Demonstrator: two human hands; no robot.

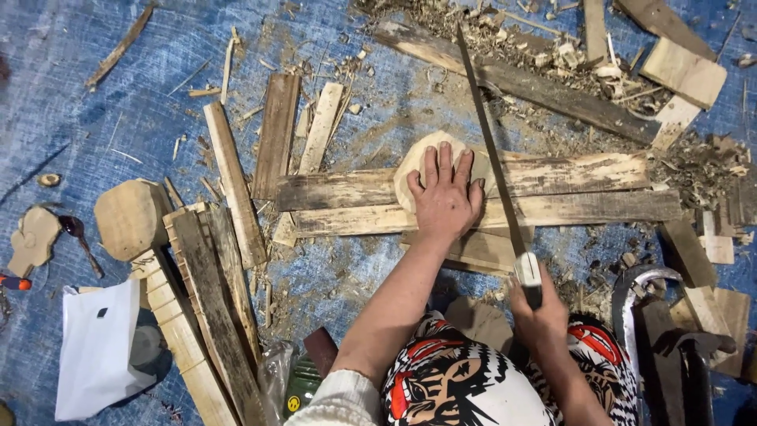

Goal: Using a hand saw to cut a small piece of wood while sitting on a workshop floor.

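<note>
Wood is everywhere under us — planks, offcuts and shavings spread over a blue tarp (pixel 102 102). We press our left hand (pixel 444 199) flat on a pale rounded wooden piece (pixel 418 162), fingers spread a little and lying straight across its top, gripping nothing. That piece rests on two weathered planks (pixel 576 193) laid side by side across the middle of the tarp. Our right hand (pixel 538 310) is closed around the handle of a long thin saw (pixel 493 150); its blade runs up and away from us, passing just beside the right edge of the rounded piece and across both planks.

To the left lies another rounded wooden blank (pixel 130 217), touching a stack of dark and pale boards (pixel 205 308) that slants toward us. Further left is a smaller cut-out shape (pixel 33 237) with a dark spoon (pixel 79 237) near it.

As for anything that holds something — a white plastic bag (pixel 98 347) lies at lower left with a dark thing showing under its edge; we cannot tell what is inside. A heap of shavings (pixel 505 35) sits at the top, and a curved metal tool (pixel 635 304) lies at our right.
</note>
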